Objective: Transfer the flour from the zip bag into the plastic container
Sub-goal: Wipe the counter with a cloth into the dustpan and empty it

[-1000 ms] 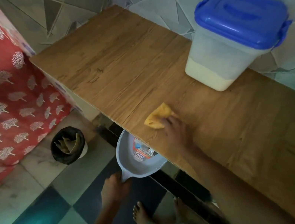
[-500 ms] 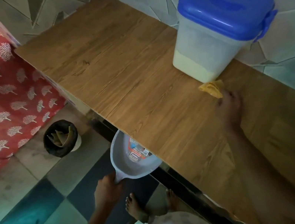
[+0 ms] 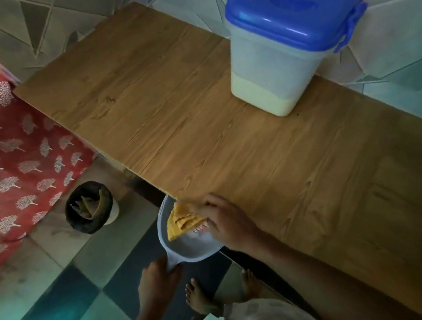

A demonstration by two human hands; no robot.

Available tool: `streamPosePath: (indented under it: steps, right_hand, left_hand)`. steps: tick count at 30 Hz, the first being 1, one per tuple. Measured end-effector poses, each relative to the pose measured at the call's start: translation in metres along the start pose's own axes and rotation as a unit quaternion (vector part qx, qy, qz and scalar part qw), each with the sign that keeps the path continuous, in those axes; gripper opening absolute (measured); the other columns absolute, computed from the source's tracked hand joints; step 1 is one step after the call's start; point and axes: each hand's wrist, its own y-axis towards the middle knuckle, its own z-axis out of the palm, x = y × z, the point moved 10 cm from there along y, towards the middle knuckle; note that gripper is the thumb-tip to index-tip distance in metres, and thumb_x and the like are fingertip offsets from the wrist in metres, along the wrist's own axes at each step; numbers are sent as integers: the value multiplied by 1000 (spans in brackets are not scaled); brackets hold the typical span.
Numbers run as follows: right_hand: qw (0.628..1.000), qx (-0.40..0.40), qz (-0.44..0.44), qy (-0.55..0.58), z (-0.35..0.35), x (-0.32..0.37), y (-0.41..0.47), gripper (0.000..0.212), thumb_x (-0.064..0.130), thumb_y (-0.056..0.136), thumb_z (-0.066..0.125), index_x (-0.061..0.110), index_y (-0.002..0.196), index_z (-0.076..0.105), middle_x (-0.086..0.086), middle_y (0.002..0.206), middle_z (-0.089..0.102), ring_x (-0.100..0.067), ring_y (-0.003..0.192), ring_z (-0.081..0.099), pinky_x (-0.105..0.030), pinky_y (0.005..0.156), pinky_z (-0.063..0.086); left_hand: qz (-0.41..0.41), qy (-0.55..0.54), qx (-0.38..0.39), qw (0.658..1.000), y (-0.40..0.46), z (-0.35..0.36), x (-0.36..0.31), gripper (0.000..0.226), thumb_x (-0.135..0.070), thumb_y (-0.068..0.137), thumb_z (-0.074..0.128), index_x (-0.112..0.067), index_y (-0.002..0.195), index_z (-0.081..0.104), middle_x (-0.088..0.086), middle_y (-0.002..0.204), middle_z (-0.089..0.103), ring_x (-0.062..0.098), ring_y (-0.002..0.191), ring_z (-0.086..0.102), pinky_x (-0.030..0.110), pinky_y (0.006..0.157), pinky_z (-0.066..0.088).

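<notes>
Pinching a yellow cloth (image 3: 179,221) in my right hand (image 3: 225,221) over the dustpan (image 3: 191,249) my left hand (image 3: 156,280) grips, container (image 3: 288,43) well apart, upper right; dustpan label unreadable.

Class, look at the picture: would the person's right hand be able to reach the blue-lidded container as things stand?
Probably yes, but not at once. The bare tabletop leaves the way to the container free, yet the right hand is gripping a yellow cloth at the table edge.
</notes>
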Motion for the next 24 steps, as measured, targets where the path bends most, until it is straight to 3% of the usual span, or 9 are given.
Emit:
streamPosePath:
  steps: [3,6,9,11,13,16,21,24]
  right_hand:
    - [984,-153,69,-50,-85,-54,-5,51,7,88,61,27,135,55,-3,123,51,-17,104,54,-33,76,56]
    - [936,-271,173,-145,-168,-133,-14,49,8,84,64,22,131,58,-9,124,51,-25,108,54,-35,79,50]
    - [892,-287,298,-181,-203,-236,-18,41,9,86,61,14,127,59,-17,129,50,-34,110,55,-43,87,51]
    - [889,-257,345,-154,-200,-287,-13,39,15,87,54,10,125,61,-19,134,50,-40,116,54,-50,96,49]
    - [910,-205,318,-172,-172,-284,3,40,17,85,53,13,123,63,-18,130,53,-41,116,53,-50,98,47]
    - [955,-140,181,-190,-100,-189,16,39,15,82,55,17,119,67,-14,117,57,-38,105,57,-43,88,48]
    - [998,25,2,-58,14,-53,-29,42,14,86,55,22,126,63,-6,120,55,-27,104,56,-41,83,54]
    - [1000,1,-10,17,-11,-47,-48,42,17,89,50,21,128,63,-3,113,54,-21,94,56,-38,76,54]
  left_hand:
    - [-23,3,-2,1000,-3,2,3,23,-29,82,73,-27,67,55,5,70,67,34,79,69,32,60,43]
    - [-38,-2,-5,999,-7,3,1,26,-30,82,73,-26,65,54,3,68,62,34,75,66,32,60,43]
    - [-42,-11,-8,999,-11,8,-3,26,-28,82,74,-27,65,54,0,66,59,25,65,57,32,60,43]
    - [-45,-19,-9,999,-13,13,-3,25,-28,83,74,-27,65,56,-2,64,60,22,62,59,31,59,46]
    - [-49,-20,-12,998,-16,18,-3,25,-28,82,74,-27,65,56,-2,64,61,23,63,60,32,59,47]
    - [-55,-23,-11,998,-24,27,-5,26,-28,81,74,-26,63,55,0,63,61,25,63,60,33,58,47]
    - [-69,-18,-6,997,-37,42,-7,28,-28,79,74,-26,59,53,-4,60,57,29,68,62,32,58,44]
    - [-66,-15,-12,998,-43,47,-9,32,-27,79,75,-25,57,51,-4,59,55,32,70,64,32,58,42]
